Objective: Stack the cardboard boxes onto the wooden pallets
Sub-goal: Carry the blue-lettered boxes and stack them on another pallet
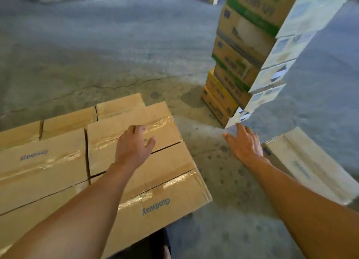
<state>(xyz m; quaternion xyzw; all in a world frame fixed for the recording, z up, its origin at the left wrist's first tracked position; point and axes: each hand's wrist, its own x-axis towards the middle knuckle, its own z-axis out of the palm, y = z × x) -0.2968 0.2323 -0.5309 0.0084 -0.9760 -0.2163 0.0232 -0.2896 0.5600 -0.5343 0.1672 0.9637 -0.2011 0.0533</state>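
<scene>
Holding nothing, my left hand (134, 144) hangs loose over the laid boxes (58, 161) at eight o'clock; my right hand (244, 142) spreads toward the tall stack (239, 50) at one. Best take the next one by both ends, squarely.

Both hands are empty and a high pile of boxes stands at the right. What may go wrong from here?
The tall stack looks uneven, its boxes shifted against each other; the right hand is near its foot, and a bump might topple it. The low boxes have gaps between them, so the next layer may sit tilted.
</scene>
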